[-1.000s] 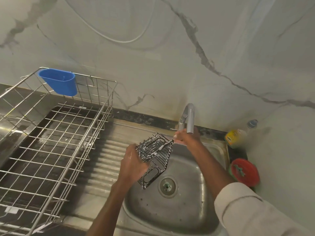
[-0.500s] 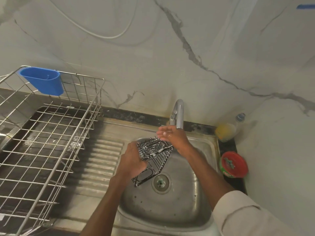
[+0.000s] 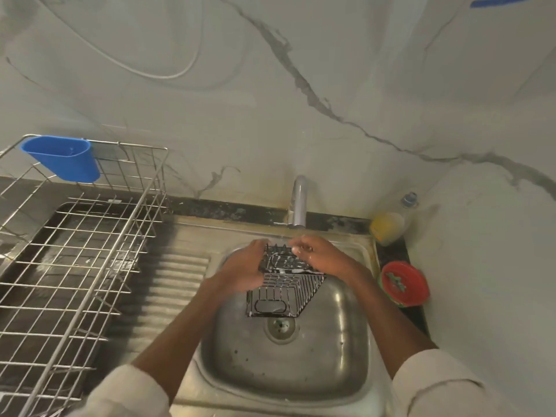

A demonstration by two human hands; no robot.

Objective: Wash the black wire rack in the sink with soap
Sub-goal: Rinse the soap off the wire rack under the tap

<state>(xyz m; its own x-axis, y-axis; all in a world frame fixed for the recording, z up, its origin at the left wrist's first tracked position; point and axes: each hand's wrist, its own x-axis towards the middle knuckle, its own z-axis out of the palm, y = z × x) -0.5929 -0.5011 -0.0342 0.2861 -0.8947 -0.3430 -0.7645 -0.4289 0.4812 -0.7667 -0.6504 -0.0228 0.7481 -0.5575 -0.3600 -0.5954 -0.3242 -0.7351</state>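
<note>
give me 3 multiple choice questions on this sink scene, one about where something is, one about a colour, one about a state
1. Where is the wire rack?
A. over the sink basin, below the tap
B. inside the dish drainer
C. on the counter beside the red lid

2. What colour is the cup hung on the dish drainer?
A. red
B. blue
C. yellow

3. What is the left hand doing?
A. resting flat on the drainboard
B. turning the tap
C. gripping the rack's left side

Answers:
1. A, the rack is held above the sink, just in front of the tap.
2. B, the cup on the drainer's back corner is plainly blue.
3. C, its fingers curl round the rack's edge while the right hand touches the rack's soapy top.
</note>
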